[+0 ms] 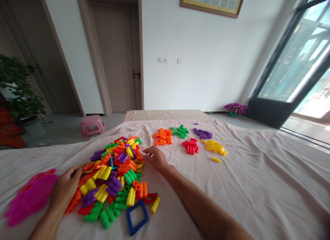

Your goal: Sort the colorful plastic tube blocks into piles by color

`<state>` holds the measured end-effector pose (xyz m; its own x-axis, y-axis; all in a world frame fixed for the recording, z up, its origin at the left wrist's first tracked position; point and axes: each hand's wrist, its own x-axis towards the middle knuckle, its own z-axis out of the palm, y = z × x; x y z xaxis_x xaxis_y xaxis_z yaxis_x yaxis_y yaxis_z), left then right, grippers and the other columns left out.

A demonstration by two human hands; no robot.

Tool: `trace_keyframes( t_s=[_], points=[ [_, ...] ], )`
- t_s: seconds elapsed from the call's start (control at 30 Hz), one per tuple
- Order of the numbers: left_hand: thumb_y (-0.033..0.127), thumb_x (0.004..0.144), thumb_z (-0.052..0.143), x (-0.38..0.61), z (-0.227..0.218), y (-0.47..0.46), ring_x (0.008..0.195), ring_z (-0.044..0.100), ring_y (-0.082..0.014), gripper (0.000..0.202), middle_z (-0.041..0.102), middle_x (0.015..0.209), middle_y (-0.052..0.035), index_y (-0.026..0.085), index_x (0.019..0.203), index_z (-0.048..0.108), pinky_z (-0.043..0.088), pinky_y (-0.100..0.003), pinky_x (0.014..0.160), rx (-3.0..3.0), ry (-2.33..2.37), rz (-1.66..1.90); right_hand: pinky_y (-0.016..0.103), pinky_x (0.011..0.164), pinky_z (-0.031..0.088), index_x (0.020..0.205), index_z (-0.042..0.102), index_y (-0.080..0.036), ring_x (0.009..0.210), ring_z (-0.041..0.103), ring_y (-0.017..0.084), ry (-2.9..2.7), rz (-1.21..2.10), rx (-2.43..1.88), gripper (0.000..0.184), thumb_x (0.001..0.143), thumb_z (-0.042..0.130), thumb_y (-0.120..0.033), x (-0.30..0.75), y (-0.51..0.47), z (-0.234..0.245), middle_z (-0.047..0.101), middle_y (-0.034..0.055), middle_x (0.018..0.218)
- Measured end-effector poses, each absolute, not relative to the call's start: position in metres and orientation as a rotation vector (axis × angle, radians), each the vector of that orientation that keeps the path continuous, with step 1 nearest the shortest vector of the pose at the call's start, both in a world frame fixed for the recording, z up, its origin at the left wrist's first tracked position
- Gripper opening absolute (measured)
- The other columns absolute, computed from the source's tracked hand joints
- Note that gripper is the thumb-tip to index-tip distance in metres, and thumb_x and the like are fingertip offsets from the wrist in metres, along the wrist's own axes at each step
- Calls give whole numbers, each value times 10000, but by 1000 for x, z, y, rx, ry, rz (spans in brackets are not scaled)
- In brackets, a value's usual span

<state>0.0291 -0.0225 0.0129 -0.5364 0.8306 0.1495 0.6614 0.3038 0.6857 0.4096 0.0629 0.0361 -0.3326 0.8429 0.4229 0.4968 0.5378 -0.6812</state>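
A mixed heap of plastic building pieces (pixel 113 185) in orange, yellow, green, purple and red lies on the cloth-covered bed or table. At the heap's left edge, my left hand (pixel 64 188) rests with fingers stretched against orange pieces; I see nothing gripped in it. Beside the heap's right edge is my right hand (pixel 156 157), fingers loosely bent and apart, with no piece visible in it. Beyond it lie separate piles by colour: orange pieces (pixel 163 137), green pieces (pixel 181 131), red pieces (pixel 190 146), purple pieces (pixel 203 133) and yellow pieces (pixel 216 147).
A magenta plastic sheet-like thing (pixel 32 197) lies left of my left hand. In front of the heap are a blue diamond frame (pixel 137 230) and a loose yellow piece (pixel 155 205). The light cloth (pixel 257 185) is wrinkled. A pink stool (pixel 93 126) stands on the floor beyond.
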Motion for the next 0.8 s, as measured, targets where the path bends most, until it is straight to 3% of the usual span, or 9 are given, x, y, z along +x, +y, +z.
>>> trace_keyframes(
  t_s=[0.2, 0.37, 0.53, 0.63, 0.8],
  points=[
    [511, 914, 418, 28, 12, -23, 972, 700, -311, 469, 767, 1071, -105, 215, 1150, 695, 505, -372, 745, 1373, 2318, 1086, 258, 765, 455, 1055, 762, -280, 927, 648, 192, -2194, 437, -1137, 200, 903, 676, -378, 394, 51, 40, 711, 40, 987],
    [527, 913, 410, 27, 11, -22, 948, 698, -314, 492, 764, 1073, -105, 220, 1168, 698, 502, -373, 725, 1364, 2336, 1058, 247, 677, 425, 966, 765, -234, 781, 646, 172, -1915, 539, -1278, 171, 889, 623, -290, 402, 61, 30, 738, 29, 868],
    [544, 923, 368, 27, 10, -21, 950, 692, -308, 512, 758, 1065, -102, 233, 1166, 693, 501, -370, 732, 1377, 2367, 1040, 236, 597, 439, 853, 734, -164, 660, 627, 154, -1524, 804, -1250, 236, 846, 585, -346, 426, 83, 25, 711, 33, 746],
    [536, 928, 369, 29, 10, -21, 969, 687, -299, 491, 755, 1078, -100, 244, 1162, 686, 498, -370, 758, 1358, 2350, 1051, 261, 609, 482, 912, 729, -145, 687, 656, 174, -1300, 932, -1212, 315, 801, 609, -414, 443, 95, 28, 735, 65, 819],
    [552, 914, 406, 29, 13, -22, 1013, 677, -274, 466, 744, 1144, -73, 273, 1173, 675, 494, -335, 798, 1318, 2310, 1050, 325, 733, 547, 1215, 665, -168, 943, 700, 235, -1109, 969, -1047, 562, 712, 701, -416, 454, 103, 28, 724, 129, 1178]
  ],
)
